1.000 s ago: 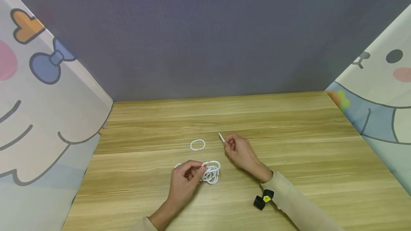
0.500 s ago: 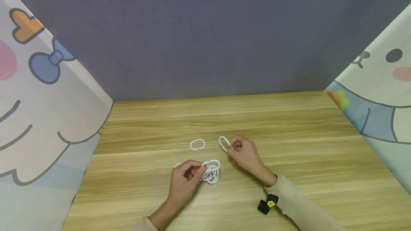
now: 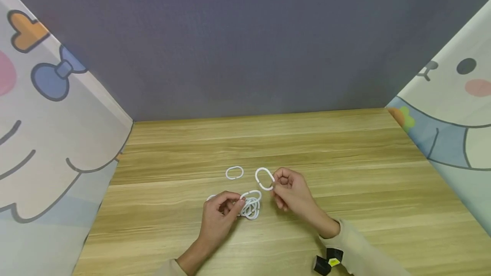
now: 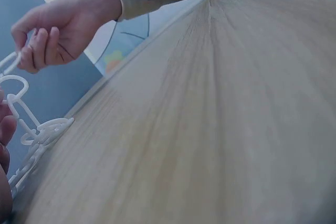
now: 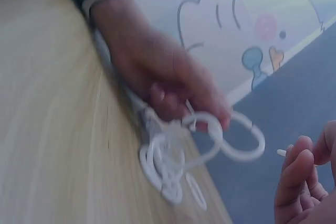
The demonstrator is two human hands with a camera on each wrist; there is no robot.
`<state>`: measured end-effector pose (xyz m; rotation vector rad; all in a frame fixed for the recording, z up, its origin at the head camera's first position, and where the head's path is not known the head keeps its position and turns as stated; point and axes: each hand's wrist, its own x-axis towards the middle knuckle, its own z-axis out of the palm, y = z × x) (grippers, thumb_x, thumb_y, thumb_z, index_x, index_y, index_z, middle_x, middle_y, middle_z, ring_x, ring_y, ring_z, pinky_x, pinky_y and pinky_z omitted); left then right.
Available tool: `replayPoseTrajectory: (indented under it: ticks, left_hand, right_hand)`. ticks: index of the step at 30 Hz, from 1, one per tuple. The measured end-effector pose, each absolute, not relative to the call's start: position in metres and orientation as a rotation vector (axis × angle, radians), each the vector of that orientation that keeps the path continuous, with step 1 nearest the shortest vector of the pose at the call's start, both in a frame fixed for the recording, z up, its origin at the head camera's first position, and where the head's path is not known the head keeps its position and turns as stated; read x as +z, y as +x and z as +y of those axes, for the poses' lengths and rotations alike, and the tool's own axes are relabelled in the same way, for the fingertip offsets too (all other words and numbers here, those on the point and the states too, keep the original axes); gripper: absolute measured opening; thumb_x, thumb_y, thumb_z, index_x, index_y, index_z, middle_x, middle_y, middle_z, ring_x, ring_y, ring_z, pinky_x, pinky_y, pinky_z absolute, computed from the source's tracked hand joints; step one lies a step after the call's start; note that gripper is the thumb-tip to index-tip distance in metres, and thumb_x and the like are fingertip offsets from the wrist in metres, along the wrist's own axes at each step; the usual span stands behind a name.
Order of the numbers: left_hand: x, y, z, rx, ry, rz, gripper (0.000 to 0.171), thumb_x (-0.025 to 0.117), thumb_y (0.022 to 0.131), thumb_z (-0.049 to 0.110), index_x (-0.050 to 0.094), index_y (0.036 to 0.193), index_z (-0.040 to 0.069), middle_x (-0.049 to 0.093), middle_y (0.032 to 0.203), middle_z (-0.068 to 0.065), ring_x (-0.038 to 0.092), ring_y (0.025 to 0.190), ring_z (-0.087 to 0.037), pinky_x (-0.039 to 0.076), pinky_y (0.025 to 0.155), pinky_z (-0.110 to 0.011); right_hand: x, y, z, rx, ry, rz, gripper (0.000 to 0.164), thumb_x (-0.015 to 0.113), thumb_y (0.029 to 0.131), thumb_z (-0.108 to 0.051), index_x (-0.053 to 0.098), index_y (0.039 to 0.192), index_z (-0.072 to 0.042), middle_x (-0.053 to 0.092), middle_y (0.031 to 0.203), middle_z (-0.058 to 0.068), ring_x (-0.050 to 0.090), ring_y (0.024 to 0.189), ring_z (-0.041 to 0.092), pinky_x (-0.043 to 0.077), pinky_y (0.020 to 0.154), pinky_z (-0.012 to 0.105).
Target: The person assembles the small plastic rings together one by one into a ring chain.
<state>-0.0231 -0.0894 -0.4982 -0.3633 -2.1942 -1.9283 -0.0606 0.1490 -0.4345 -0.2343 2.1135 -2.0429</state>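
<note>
Between thumb and fingertips, my left hand [image 3: 218, 218] pinches a white plastic oval link [image 3: 255, 191] that is joined to a heap of linked white rings [image 3: 251, 214] on the table. The right wrist view shows that chain [image 5: 163, 169] hanging from the left fingers. To the right, my right hand [image 3: 294, 193] pinches a separate white C-link [image 3: 256, 176] by its right side, raised above the table close to the held chain. A small gap shows in its outline. Another loose white link [image 3: 226, 173] lies flat beyond the hands.
The wooden table [image 3: 345, 152] meets a grey back panel [image 3: 245, 46]. Side panels with cartoon prints [image 3: 50, 156] stand left and right. A black wrist device [image 3: 327, 261] sits on the right sleeve.
My right hand has moved nearer and slightly right, turning its link from edge-on to face-on and bringing it toward the chain. My left hand stays in place, holding its link.
</note>
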Motion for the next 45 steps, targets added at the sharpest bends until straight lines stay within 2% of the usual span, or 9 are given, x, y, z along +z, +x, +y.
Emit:
replayPoseTrajectory:
  ticks: [7,13,15,17,20,25,29,35,45]
  left_hand:
    - [-0.5,-0.024,-0.09,-1.939,-0.396,-2.181,0.011,0.083,0.095,-0.006,0.081,0.099,0.004,0.069,0.068,-0.006,0.056,0.056,-0.001,0.046,0.046,-0.019]
    - [-0.501,-0.024,-0.09,-1.923,-0.427,-2.17,0.01,0.083,0.095,-0.005,0.081,0.098,0.005,0.07,0.07,-0.005,0.057,0.057,-0.001,0.047,0.046,-0.019]
    - [-0.502,-0.024,-0.09,-1.916,-0.431,-2.17,0.011,0.084,0.095,-0.004,0.082,0.098,0.006,0.071,0.072,-0.005,0.057,0.059,-0.001,0.047,0.047,-0.019]
    - [-0.502,-0.024,-0.09,-1.908,-0.43,-2.172,0.011,0.085,0.095,-0.003,0.082,0.097,0.008,0.072,0.074,-0.004,0.057,0.061,0.0,0.047,0.049,-0.018]
    - [-0.502,-0.024,-0.089,-1.891,-0.438,-2.167,0.013,0.086,0.094,-0.003,0.083,0.096,0.009,0.073,0.077,-0.004,0.057,0.063,0.0,0.047,0.05,-0.018]
    - [-0.502,-0.024,-0.089,-1.867,-0.481,-2.148,0.013,0.086,0.092,-0.003,0.083,0.095,0.009,0.076,0.081,-0.005,0.058,0.064,0.0,0.048,0.05,-0.018]
    - [-0.503,-0.025,-0.09,-1.865,-0.513,-2.136,0.011,0.088,0.091,-0.002,0.082,0.096,0.007,0.077,0.083,-0.006,0.059,0.065,0.0,0.049,0.051,-0.019]
    - [-0.503,-0.025,-0.09,-1.852,-0.545,-2.121,0.012,0.088,0.091,-0.002,0.083,0.097,0.007,0.078,0.086,-0.006,0.059,0.066,-0.001,0.049,0.05,-0.02]
    - [-0.503,-0.025,-0.09,-1.862,-0.476,-2.159,0.013,0.086,0.092,-0.003,0.082,0.096,0.008,0.077,0.085,-0.005,0.058,0.065,0.0,0.046,0.05,-0.018]
  right_hand:
    - [-0.434,-0.051,0.144,-2.062,-0.38,1.984,0.008,0.053,0.096,0.009,0.059,0.096,0.003,0.068,0.072,0.01,0.053,0.046,0.003,0.043,0.038,0.018]
    - [-0.438,-0.049,0.14,-2.053,-0.402,1.979,0.016,0.054,0.095,0.011,0.059,0.093,-0.004,0.07,0.072,0.008,0.052,0.046,0.002,0.041,0.039,0.017]
    - [-0.439,-0.048,0.139,-2.044,-0.411,1.988,0.011,0.054,0.094,0.011,0.058,0.093,0.0,0.07,0.072,0.008,0.052,0.046,0.002,0.041,0.039,0.017]
    - [-0.441,-0.048,0.138,-2.021,-0.399,2.012,0.005,0.054,0.093,0.01,0.057,0.095,0.007,0.07,0.073,0.011,0.051,0.046,0.002,0.041,0.039,0.017]
    - [-0.443,-0.048,0.137,-1.983,-0.366,2.053,0.005,0.055,0.093,0.01,0.057,0.097,0.012,0.069,0.075,0.017,0.051,0.046,0.003,0.041,0.039,0.017]
    - [-0.444,-0.048,0.135,-1.938,-0.301,2.105,0.007,0.057,0.092,0.01,0.059,0.098,0.006,0.068,0.077,0.024,0.051,0.046,0.004,0.041,0.04,0.017]
    - [-0.445,-0.047,0.135,-1.914,-0.289,2.16,0.007,0.058,0.091,0.01,0.059,0.098,0.008,0.066,0.075,0.018,0.051,0.046,0.005,0.04,0.04,0.018]
    - [-0.449,-0.045,0.133,-1.832,-0.379,2.367,0.011,0.066,0.088,0.01,0.064,0.094,0.0,0.063,0.073,0.0,0.056,0.05,0.006,0.049,0.044,0.023]
    - [-0.452,-0.047,0.137,-1.864,-0.462,2.449,0.018,0.068,0.086,0.014,0.063,0.088,-0.003,0.06,0.069,-0.004,0.055,0.057,0.004,0.044,0.05,0.019]
